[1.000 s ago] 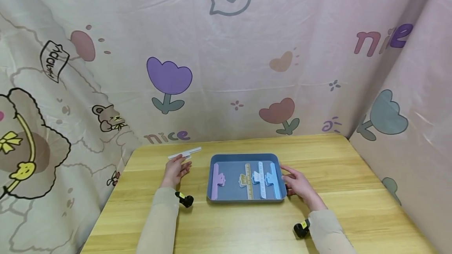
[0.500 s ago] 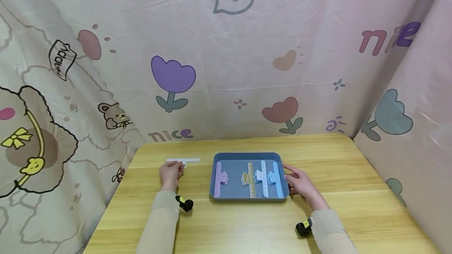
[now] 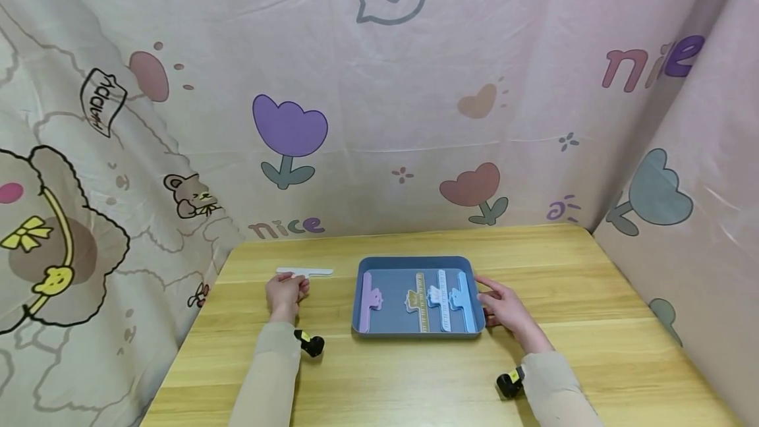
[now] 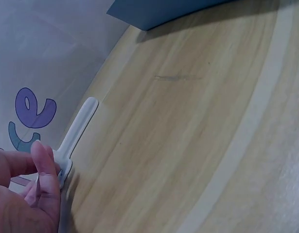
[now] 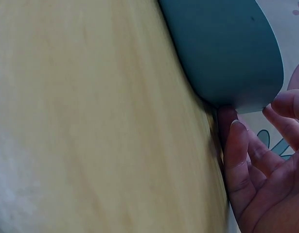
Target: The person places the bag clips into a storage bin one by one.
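Observation:
My left hand (image 3: 287, 290) pinches the tab of a long white clip (image 3: 320, 272) at the table's back left; its bar lies crosswise. In the left wrist view the thumb and a finger close on the tab of this clip (image 4: 81, 124), low over the wood, part of it hidden behind them. My right hand (image 3: 504, 308) touches the right side of a blue-grey tray (image 3: 415, 337), fingers loosely extended at its rim and outer wall (image 5: 227, 58). Inside the tray lie a purple clip (image 3: 366, 308), a clear gold clip (image 3: 421, 312), a white-blue clip (image 3: 443, 308) and a blue clip (image 3: 465, 305).
The wooden table (image 3: 415, 381) meets a printed cloth backdrop (image 3: 379, 117) behind, with cloth at both sides. A black wrist camera (image 3: 311, 344) sits by the left cuff, another camera (image 3: 508, 384) by the right one.
My left hand has brought the white clip from a slant to nearly level with the table's back edge, closer to the wood. The right hand stays at the tray.

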`<state>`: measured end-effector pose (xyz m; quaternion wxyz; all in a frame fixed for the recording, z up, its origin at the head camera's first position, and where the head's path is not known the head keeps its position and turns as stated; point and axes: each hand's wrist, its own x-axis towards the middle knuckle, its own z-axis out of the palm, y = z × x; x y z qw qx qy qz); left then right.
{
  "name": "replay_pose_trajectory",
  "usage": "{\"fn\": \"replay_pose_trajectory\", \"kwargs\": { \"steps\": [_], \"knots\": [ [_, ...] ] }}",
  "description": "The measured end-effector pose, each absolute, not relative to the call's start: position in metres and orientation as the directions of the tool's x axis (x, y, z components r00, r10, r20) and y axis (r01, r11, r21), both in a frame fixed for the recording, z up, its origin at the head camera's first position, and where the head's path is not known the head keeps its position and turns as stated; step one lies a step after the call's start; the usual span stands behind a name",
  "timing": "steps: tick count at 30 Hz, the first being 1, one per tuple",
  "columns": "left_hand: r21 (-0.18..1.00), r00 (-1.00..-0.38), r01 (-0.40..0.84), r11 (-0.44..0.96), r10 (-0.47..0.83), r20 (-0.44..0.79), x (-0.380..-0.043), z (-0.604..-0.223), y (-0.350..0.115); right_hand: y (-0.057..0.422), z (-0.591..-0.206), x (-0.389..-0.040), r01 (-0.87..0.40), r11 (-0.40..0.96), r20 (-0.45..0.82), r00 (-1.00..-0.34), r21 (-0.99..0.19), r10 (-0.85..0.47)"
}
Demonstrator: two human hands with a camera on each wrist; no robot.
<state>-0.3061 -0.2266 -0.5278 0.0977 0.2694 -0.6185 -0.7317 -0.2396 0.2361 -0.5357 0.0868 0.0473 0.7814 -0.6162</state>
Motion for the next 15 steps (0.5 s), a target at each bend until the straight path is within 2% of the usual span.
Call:
{"fn": "replay_pose_trajectory", "kwargs": {
  "steps": [8, 15],
  "knots": [
    [0.958, -0.853, -0.186, -0.219, -0.448, -0.267, -0.3052, -0.5271, -0.2286, 0.2356, -0.5356, -0.2383, 0.185, 0.25, -0.2, -0.979, -0.95, -0.036],
    [0.972, -0.889, -0.156, -0.175, -0.403, -0.216, -0.3056, -0.5198, -0.2257, 0.2362, -0.537, -0.2396, 0.171, 0.237, -0.182, -0.983, -0.956, -0.029]
  ]
}}
